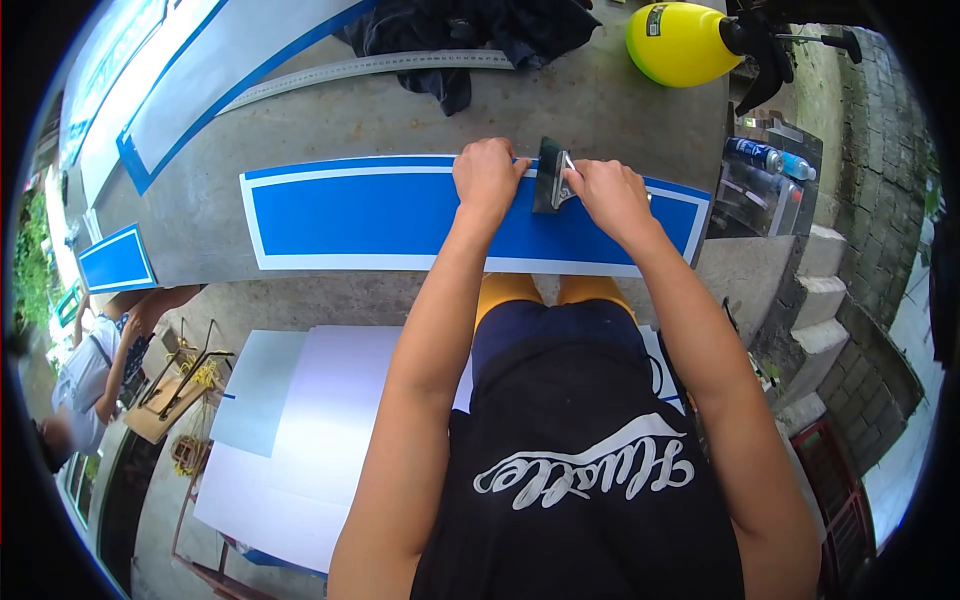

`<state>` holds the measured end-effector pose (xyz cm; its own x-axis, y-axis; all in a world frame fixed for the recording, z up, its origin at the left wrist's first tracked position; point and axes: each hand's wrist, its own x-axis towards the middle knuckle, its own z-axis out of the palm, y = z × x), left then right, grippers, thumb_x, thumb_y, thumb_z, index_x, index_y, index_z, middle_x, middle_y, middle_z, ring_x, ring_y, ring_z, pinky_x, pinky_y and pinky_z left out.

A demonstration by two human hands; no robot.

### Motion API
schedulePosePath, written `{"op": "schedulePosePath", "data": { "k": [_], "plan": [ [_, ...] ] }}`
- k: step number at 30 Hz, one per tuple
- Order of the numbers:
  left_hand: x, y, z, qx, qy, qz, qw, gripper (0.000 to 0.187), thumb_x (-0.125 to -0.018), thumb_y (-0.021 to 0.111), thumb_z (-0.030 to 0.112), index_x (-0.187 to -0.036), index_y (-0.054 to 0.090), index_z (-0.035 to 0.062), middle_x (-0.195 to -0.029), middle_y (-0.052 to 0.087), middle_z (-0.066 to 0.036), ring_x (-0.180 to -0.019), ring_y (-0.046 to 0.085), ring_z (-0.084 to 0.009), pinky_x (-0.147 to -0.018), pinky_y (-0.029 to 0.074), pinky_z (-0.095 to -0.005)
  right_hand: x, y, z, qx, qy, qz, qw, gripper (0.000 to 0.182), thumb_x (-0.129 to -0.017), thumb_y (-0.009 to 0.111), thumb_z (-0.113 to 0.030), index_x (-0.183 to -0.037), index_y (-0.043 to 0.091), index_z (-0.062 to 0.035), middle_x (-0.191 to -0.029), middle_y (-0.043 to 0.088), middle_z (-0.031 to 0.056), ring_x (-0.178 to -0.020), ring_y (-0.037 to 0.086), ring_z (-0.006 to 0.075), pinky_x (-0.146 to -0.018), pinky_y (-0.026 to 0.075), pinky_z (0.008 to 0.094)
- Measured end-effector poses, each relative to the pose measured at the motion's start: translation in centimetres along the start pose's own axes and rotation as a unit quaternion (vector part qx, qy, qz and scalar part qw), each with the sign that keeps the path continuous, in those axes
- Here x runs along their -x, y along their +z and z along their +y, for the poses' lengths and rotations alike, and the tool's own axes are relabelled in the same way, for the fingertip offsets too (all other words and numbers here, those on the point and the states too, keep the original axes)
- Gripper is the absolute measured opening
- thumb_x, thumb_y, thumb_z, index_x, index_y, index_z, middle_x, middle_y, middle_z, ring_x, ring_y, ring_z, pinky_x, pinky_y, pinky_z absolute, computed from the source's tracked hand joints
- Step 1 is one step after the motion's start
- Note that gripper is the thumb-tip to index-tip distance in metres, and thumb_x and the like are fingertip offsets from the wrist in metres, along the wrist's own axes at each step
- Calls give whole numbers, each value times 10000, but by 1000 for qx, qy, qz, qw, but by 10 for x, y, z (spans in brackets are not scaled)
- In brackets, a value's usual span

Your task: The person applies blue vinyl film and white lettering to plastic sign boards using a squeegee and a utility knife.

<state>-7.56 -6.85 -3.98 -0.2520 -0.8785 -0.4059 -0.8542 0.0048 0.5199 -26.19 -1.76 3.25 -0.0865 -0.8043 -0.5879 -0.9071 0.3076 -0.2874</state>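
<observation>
A long blue panel with a white border (350,215) lies along the near edge of the grey metal table (330,135). My right hand (612,197) is closed around the metal grip of a squeegee (547,178), whose wide dark blade rests on the blue surface. Just left of the blade, my left hand (486,183) presses at the panel's upper edge with its fingers curled and its thumb pointing toward the squeegee. Whatever those fingers pinch, if anything, is hidden under the hand.
Behind the panel are a steel ruler (370,67), dark cloth (450,35) and a yellow spray bottle (680,45). Blue-edged sheets (225,60) and a small blue panel (117,260) lie left. Spray cans (755,154) stand right. Another person (90,370) is at left.
</observation>
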Motion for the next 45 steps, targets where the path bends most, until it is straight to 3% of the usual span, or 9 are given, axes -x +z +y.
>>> {"op": "schedulePosePath", "data": {
  "k": [11,17,23,36,45],
  "plan": [
    [5,-43,-41,-42,57,-13,997,304,-896,825,342,-939,758,48,-960,765,-162,-948,716,-366,-825,563,-472,2,-3,-10,-29,9,22,999,376,-1039,606,-388,-975,786,-64,-896,760,223,-899,735,438,-821,567,536],
    [8,-45,-52,-47,60,0,997,264,-884,829,309,-915,760,56,-943,764,-160,-951,715,-366,-844,559,-474,34,-32,63,-19,34,28,999,380,-1037,602,-400,-983,797,-79,-900,755,238,-906,726,454,-822,564,540],
    [3,-46,-55,-60,28,-7,998,283,-883,829,328,-926,765,56,-959,769,-167,-963,715,-370,-853,558,-476,28,-16,105,-18,23,29,999,394,-1037,597,-408,-975,798,-75,-906,755,241,-909,727,455,-827,564,542],
    [-2,-86,-100,-74,21,-32,996,330,-924,797,370,-997,763,50,-995,770,-181,-987,718,-387,-861,558,-480,-7,2,-12,-20,-6,2,1000,393,-1039,605,-403,-962,788,-64,-905,763,223,-908,742,429,-841,573,535],
    [-4,-115,-139,-63,39,-10,997,297,-896,821,333,-955,769,47,-969,772,-160,-955,723,-362,-845,566,-469,-24,12,-68,-3,3,7,1000,403,-1038,602,-414,-952,786,-65,-896,761,225,-901,738,439,-836,569,540]
  ]
}}
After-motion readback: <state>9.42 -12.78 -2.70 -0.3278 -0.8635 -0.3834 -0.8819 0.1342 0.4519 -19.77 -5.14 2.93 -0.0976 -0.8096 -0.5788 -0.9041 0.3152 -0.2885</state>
